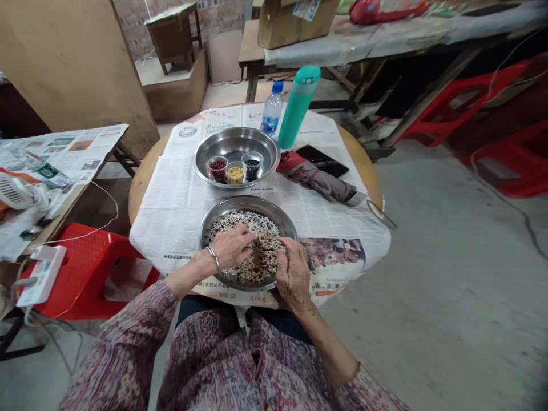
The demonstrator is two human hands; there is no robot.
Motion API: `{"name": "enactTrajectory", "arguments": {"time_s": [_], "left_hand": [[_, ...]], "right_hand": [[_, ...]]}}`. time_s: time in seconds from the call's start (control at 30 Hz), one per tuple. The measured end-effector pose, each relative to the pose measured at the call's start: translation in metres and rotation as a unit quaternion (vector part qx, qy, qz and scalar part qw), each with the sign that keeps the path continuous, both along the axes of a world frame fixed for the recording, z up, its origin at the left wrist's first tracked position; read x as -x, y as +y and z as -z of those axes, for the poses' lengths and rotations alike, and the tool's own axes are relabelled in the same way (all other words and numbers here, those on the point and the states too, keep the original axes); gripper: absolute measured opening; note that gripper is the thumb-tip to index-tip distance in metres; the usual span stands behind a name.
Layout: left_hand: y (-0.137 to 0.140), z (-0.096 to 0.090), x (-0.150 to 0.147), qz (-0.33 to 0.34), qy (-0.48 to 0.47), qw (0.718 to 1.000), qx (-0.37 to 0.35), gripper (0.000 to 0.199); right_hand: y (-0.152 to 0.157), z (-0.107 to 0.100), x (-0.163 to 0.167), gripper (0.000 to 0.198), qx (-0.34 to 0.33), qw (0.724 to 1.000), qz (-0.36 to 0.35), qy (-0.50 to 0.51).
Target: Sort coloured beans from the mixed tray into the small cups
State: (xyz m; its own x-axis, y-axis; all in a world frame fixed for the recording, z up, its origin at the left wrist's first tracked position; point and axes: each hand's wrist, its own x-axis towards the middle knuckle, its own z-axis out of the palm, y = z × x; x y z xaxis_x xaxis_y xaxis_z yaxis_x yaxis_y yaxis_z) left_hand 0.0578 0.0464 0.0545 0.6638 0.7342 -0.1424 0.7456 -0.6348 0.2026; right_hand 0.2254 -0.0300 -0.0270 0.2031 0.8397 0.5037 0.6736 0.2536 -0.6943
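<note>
A steel bowl (291, 217) in front of me holds a mix of white, yellow and dark red-brown grains and beans (240, 220). My left hand (233, 245), with a silver bangle at the wrist, reaches over the mix from the left, its fingers partly bent and touching it. At the bowl's right rim, my right hand (294, 274) has its thumb and fingers apart, fingertips at the beans. Behind stands a wider steel bowl (274, 149) with three clear cups: red beans (218, 165), yellow beans (235, 173) and black beans (252, 166). Whether any bean sits between my fingertips is too small to tell.
Newspaper covers the round table (166, 200). Past the bowls stand a water bottle (272, 111) and a teal flask (297, 108). A folded umbrella (321, 180) and a phone (323, 161) lie at right. A red stool (85, 285) with a power strip (41, 277) is at left.
</note>
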Motion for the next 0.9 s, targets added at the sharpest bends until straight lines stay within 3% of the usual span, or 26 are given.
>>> {"name": "enactTrajectory", "arguments": {"time_s": [0.1,0.17,0.23,0.4,0.6,0.67,0.77,0.83,0.9], "left_hand": [[0.018,0.003,0.002,-0.033,-0.020,0.997,-0.063,0.051],[0.027,0.004,0.006,-0.050,0.000,0.997,-0.064,0.079],[0.031,0.006,0.011,-0.079,0.021,0.996,-0.042,0.089],[0.029,0.013,0.005,-0.096,-0.009,0.995,0.026,0.034],[0.002,0.011,-0.016,-0.078,-0.099,0.985,0.114,0.020],[-0.010,0.010,-0.018,-0.042,-0.120,0.984,0.125,0.019],[-0.023,0.012,-0.019,0.088,-0.115,0.982,0.119,0.021],[-0.025,0.015,-0.020,0.164,-0.085,0.980,0.080,0.026],[-0.021,0.017,-0.022,0.189,-0.052,0.980,0.015,0.032]], "right_hand": [[0.000,-0.001,0.000,0.031,-0.002,1.000,-0.002,0.004],[0.001,-0.001,0.000,0.031,-0.002,1.000,-0.003,0.006],[0.001,-0.001,-0.001,0.030,-0.002,1.000,-0.004,0.006],[0.001,-0.001,-0.001,0.031,-0.006,1.000,-0.007,0.008],[0.001,-0.001,0.000,0.031,-0.011,1.000,-0.007,0.015],[0.001,-0.001,0.000,0.031,-0.016,1.000,-0.009,0.019],[0.001,0.000,0.000,0.032,-0.015,1.000,-0.008,0.021],[0.001,0.001,-0.001,0.032,-0.012,1.000,-0.007,0.022],[0.000,0.001,-0.001,0.032,-0.011,1.000,-0.006,0.023]]}}
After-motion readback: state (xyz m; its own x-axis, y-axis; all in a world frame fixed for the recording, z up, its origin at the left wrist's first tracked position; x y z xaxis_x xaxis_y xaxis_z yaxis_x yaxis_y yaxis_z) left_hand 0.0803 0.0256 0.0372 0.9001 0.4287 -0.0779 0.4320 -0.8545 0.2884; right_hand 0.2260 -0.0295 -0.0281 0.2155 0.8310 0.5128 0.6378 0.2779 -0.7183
